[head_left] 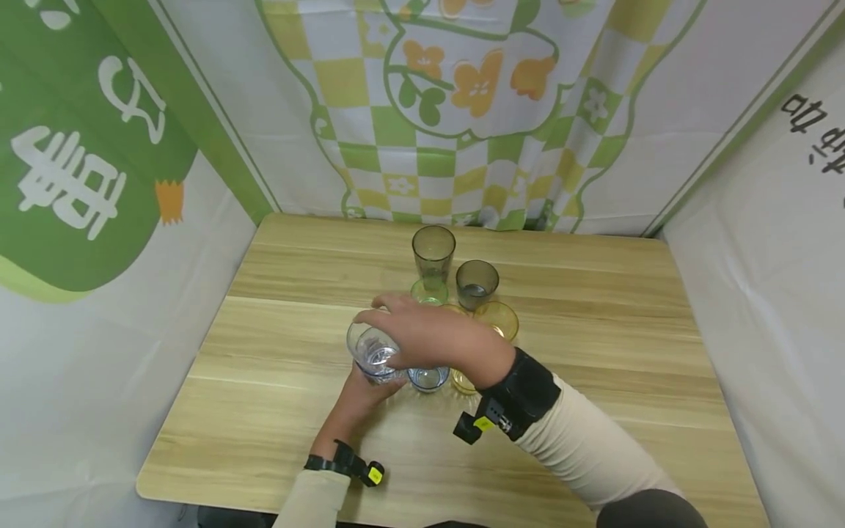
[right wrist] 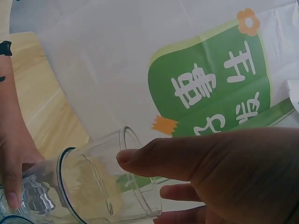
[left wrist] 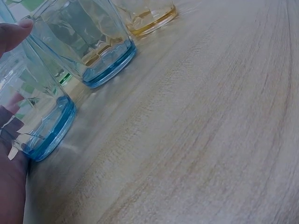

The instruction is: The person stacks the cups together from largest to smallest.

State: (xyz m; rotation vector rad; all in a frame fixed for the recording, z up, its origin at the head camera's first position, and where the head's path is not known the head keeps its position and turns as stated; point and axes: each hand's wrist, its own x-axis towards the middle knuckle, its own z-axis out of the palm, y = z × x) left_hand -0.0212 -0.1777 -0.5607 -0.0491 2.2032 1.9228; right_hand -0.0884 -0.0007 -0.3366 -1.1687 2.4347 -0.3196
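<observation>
Clear glass (right wrist: 100,179), round and transparent, sits at the mouth of a thick blue-based glass (left wrist: 51,133) over the wood-grained table (head_left: 231,440). Our right hand (head_left: 422,334) pinches the upper rim; our left hand (head_left: 370,394) holds the lower glass. We judge this nesting unfinished; a smoky tumbler (head_left: 477,282) stands beyond.

Glasses (head_left: 477,287) close together on table (head_left: 594,308)

Tabletop (head_left: 614,315): 1. Toward its far edge, tall dark glass (head_left: 433,246): 1; short dark glass (head_left: 477,277): 1. Green glass (head_left: 429,293): 1 visible. Yellow glasses (head_left: 498,319): at least 2, partly covered. Blue-based glasses (left wrist: 110,65): at least 2; overlapping clear walls leave exact number uncertain. Wrist-mounted cameras (head_left: 356,465): 2.
</observation>
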